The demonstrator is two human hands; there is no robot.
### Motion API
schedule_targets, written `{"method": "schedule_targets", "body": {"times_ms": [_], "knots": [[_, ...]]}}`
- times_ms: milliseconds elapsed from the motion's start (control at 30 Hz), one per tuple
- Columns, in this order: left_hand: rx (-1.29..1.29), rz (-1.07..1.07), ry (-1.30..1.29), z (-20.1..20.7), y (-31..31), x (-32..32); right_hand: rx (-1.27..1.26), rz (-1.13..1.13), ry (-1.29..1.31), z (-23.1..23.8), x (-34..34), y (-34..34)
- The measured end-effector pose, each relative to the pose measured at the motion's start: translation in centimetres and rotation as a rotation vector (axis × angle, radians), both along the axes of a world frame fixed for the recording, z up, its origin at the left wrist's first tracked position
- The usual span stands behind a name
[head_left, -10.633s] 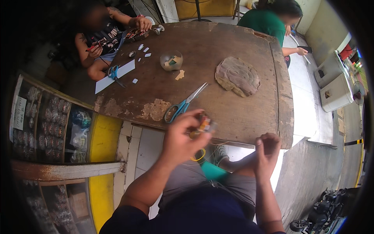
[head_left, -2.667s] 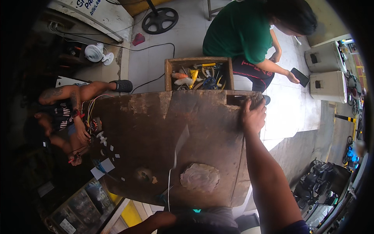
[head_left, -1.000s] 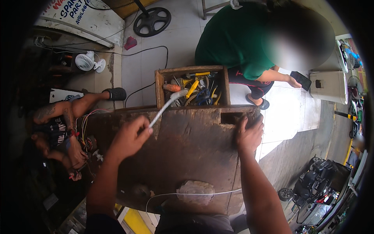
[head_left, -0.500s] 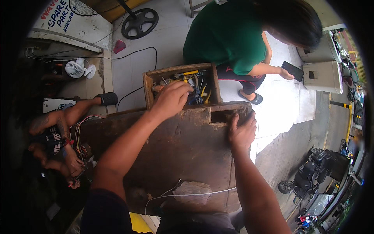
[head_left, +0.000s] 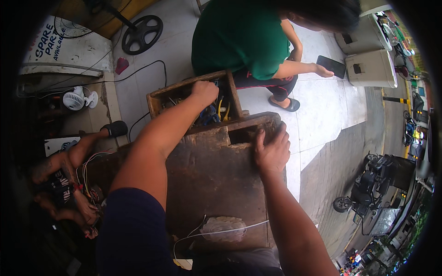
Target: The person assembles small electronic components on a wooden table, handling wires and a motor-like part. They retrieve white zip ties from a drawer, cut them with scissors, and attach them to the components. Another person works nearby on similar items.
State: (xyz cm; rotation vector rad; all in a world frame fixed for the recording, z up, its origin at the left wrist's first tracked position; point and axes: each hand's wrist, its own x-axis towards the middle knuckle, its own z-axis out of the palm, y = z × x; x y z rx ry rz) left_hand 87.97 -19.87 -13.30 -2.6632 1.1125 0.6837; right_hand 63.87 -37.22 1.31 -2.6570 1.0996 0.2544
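Past the far edge of a worn dark wooden table sits an open wooden box of mixed hand tools. My left hand reaches down into it with the fingers curled; what they hold, if anything, is hidden. Yellow-handled pliers and several blue-handled tools lie beside this hand. My right hand rests on the table's far right corner, thumb apart from the fingers, next to a rectangular cutout in the wood.
A person in a green shirt sits beyond the box, holding a phone. Another person works with wires at the left. A white cable crosses the near tabletop. A small fan and a parked motorcycle stand farther off.
My left hand has gone farther into the box, its fingers now more curled. My right hand stays at the table corner. The whole view has shifted, so things sit more to the left.
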Motion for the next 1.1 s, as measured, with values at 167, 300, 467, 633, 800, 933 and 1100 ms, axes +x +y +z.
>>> {"method": "schedule_targets", "body": {"times_ms": [167, 300, 467, 633, 800, 933, 1100], "knots": [[-0.049, 0.144, -0.063, -1.7, -3.2, 0.5, 0.004, 0.007, -0.017, -0.2, -0.1, -0.1], [-0.072, 0.182, -0.080, -2.7, -2.7, 0.4, -0.002, 0.000, 0.004, -0.4, -0.1, -0.2], [-0.068, 0.214, -0.040, -3.5, -2.3, 0.6, 0.017, -0.016, 0.010, -0.1, 0.1, -0.1], [-0.070, 0.186, 0.007, -2.5, -2.0, 0.9, 0.025, -0.013, 0.011, 0.1, 0.1, -0.1], [-0.684, 0.457, 0.451, 3.4, 3.3, 1.9, -0.011, 0.005, 0.008, -0.2, -0.1, -0.1], [-1.343, 0.929, 0.602, 12.1, 11.3, -0.7, -0.009, 0.006, -0.001, -0.4, -0.1, 0.0], [-1.805, 1.200, 0.617, 21.5, 21.0, -10.7, -0.020, -0.004, 0.013, -0.2, 0.0, 0.1]]}}
